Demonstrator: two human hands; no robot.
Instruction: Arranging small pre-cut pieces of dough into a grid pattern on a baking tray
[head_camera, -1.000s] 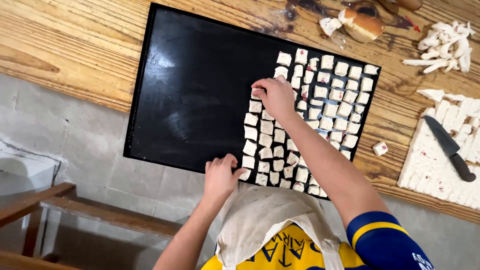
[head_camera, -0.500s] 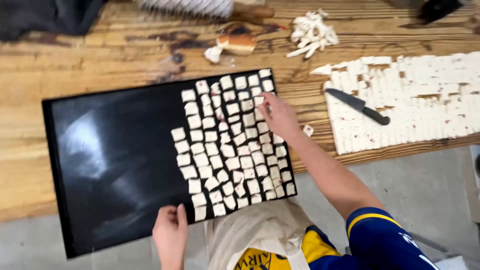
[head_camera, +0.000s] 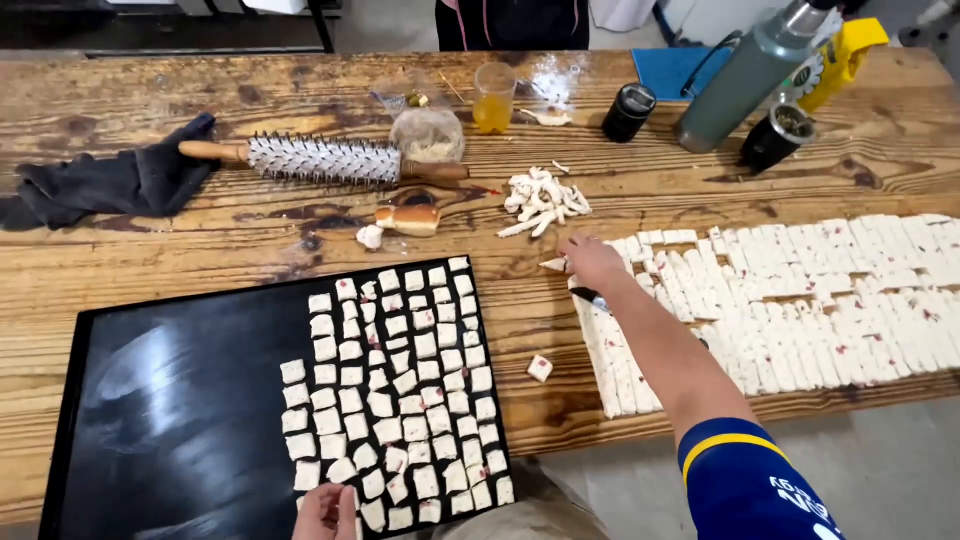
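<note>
The cut white slab (head_camera: 800, 300) lies on the tabletop (head_camera: 250, 230), right of the black tray (head_camera: 170, 400). The right hand (head_camera: 592, 262) reaches its near corner, fingers apparently curled on a piece; the grip is unclear. The left hand (head_camera: 325, 512) rests at the tray's edge, fingers together. Pieces should be lifted singly, clear of the knife (head_camera: 592, 298).

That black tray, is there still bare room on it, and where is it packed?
The black tray is bare across its left half, between its left rim and the white squares. Its right half is packed with those squares, down to the left hand. The wooden table is bare between the tray and the scored white slab, apart from one stray square.
</note>
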